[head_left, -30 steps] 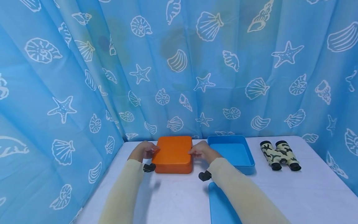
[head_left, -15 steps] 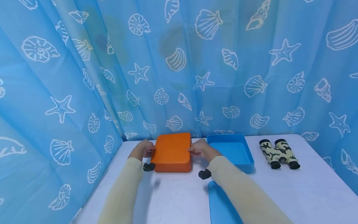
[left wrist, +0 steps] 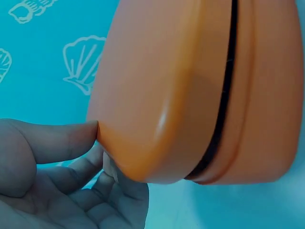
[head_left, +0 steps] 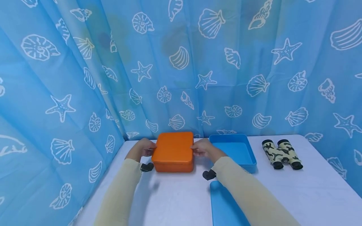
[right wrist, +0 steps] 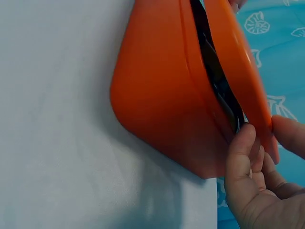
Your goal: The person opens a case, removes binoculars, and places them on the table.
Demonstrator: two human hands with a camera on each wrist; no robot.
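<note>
Left hand (head_left: pixel 144 147) and right hand (head_left: pixel 204 148) are set apart on opposite sides of one orange lid (head_left: pixel 173 147), each pinching its edge. From the left wrist, the left thumb presses on the lid's edge with the other fingers behind it. From the right wrist, the right thumb bears on the lid's outer face while a fingertip sits under its rim, at the gap.

Nearest the wearer, two cream sleeves (head_left: pixel 251 188) cover the forearms; a black heart-shaped piece (head_left: pixel 147 167) shows beside each wrist. A flat blue panel with rounded corners (head_left: pixel 226 204) lies on the white-covered table (head_left: pixel 175 197), partly hidden by the right sleeve.

Farther out, the orange box (head_left: pixel 173 167) rests on the table, left of centre, between the hands. Its lid lies over it but not seated: a dark gap runs between lid and body, wider in the right wrist view, where something dark and glossy (right wrist: pixel 214 71) shows within; its identity cannot be told.

Just right of the right hand stands an open-topped blue box (head_left: pixel 251 169), its near left part covered by the right forearm. Camouflage-patterned binoculars (head_left: pixel 282 153) lie flat farther right, apart from the blue box. Behind everything hangs a blue curtain (head_left: pixel 158 47) printed with white shells and starfish.
</note>
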